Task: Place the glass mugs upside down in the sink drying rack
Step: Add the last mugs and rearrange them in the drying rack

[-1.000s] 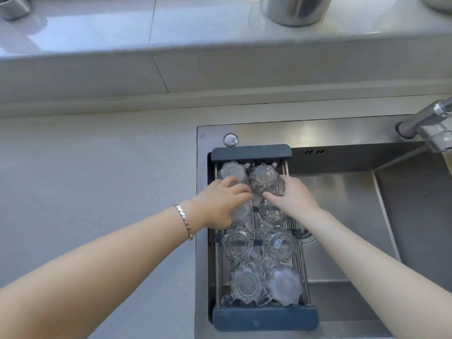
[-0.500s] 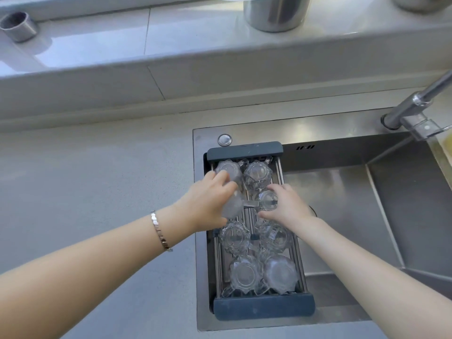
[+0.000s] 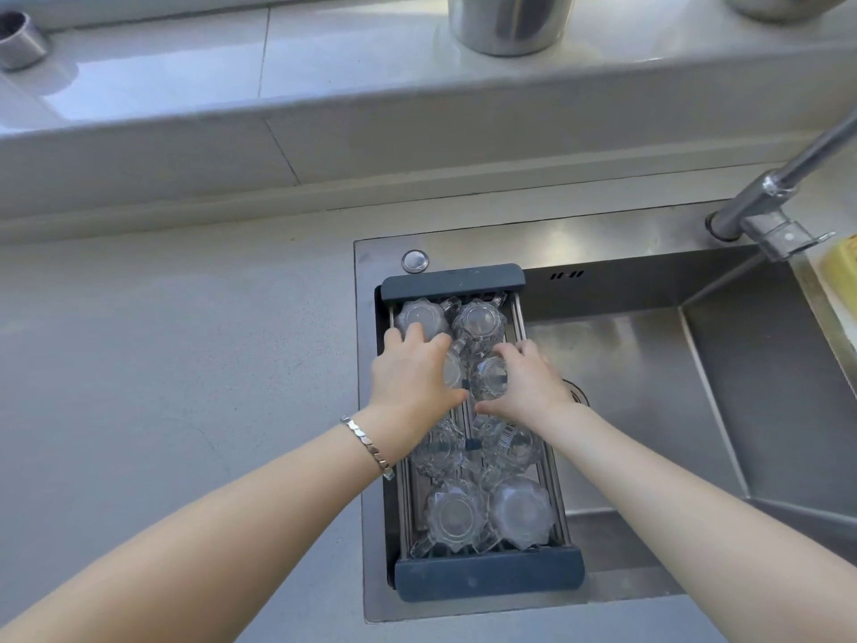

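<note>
A dark grey drying rack (image 3: 487, 578) spans the left part of the steel sink (image 3: 649, 410). Several clear glass mugs stand upside down in it in two columns. My left hand (image 3: 412, 382) is closed over a mug (image 3: 452, 368) in the left column, second row from the back. My right hand (image 3: 533, 387) grips the mug (image 3: 489, 375) beside it in the right column. Both mugs sit low in the rack, bases up. Two mugs (image 3: 477, 322) stand behind my hands, and others (image 3: 457, 515) fill the front rows.
A chrome faucet (image 3: 765, 211) reaches in from the right above the sink. A grey countertop (image 3: 185, 387) lies to the left. On the raised ledge behind stand a steel pot (image 3: 505, 20) and a small metal cup (image 3: 18, 39). A yellow sponge (image 3: 841, 266) sits at the right edge.
My hands have shifted slightly toward me and lowered the two mugs into the second row. The view has tilted a little; the other mugs have not moved.
</note>
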`<state>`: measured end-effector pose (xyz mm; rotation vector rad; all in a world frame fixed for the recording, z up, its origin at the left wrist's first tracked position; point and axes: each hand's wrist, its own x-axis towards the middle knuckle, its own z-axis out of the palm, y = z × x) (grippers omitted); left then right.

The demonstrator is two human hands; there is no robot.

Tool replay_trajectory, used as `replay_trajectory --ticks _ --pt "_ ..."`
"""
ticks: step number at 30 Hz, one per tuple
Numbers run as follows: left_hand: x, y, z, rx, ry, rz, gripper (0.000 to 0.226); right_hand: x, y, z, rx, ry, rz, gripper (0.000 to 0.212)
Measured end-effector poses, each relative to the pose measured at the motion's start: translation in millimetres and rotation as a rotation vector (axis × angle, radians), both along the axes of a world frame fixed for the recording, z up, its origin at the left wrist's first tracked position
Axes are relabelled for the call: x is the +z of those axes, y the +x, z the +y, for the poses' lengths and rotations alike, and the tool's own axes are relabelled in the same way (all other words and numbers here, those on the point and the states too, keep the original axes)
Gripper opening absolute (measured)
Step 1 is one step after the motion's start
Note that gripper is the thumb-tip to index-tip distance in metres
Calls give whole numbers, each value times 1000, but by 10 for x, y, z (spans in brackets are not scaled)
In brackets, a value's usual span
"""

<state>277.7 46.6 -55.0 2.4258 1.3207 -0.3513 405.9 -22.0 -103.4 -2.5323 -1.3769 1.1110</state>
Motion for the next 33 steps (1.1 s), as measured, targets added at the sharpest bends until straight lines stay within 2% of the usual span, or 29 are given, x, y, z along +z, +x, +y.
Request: replay_trajectory --ticks 3,7,14,18,21,23,26,30,33 --pt "-20 -14 12 4 -5 -15 60 56 10 16 136 -29 -49 81" --pt "-115 -17 68 42 -53 -21 61 169 45 33 350 33 -167 66" --pt "-325 -123 82 33 -74 37 63 212 96 159 940 -131 -363 68" --pt "-380 -103 25 -4 -16 68 61 279 125 213 998 -98 -389 60" --pt "-399 -156 59 -49 -19 59 60 435 169 147 875 -3 -361 60" --pt "-401 -200 94 -77 -40 50 61 579 189 40 718 64 -322 62" --pt "-397 -224 114 -80 -57 45 62 756 197 -167 306 108 -216 69" --pt "-384 -196 110 -54 -82 29 61 738 151 -313 -311 99 45 75" --pt "-372 -189 107 -19 -108 17 62 593 79 -241 -497 106 77 79"
